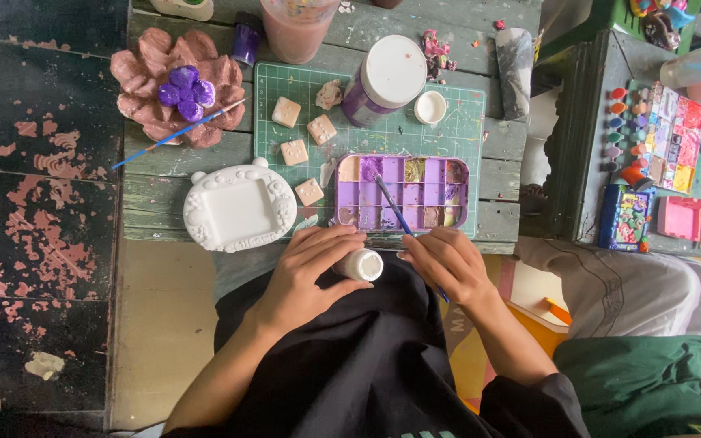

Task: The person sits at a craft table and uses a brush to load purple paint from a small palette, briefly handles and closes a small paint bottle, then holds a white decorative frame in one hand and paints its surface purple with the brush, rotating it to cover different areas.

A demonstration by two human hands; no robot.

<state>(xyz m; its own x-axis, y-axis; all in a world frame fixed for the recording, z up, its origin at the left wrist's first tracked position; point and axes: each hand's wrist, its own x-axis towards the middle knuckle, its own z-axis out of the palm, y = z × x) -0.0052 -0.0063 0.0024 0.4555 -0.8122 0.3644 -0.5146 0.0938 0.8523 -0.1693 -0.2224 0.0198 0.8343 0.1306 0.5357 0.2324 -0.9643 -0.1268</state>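
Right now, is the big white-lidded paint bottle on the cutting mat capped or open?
Capped: the paint bottle wears its white lid; a separate small white cap lies beside it.

A craft painting workshop: worn green wooden table (496, 174), cutting mat (273, 154), purple paint palette (403, 192), unpainted plaster frame (238, 209).

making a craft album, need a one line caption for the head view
Left hand holds a small white jar while the right hand dips a paintbrush into a purple paint tray.

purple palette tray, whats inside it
The purple palette tray holds wells of purple, tan and brownish paint, with the brush tip resting inside. The brush covers parts of some wells.
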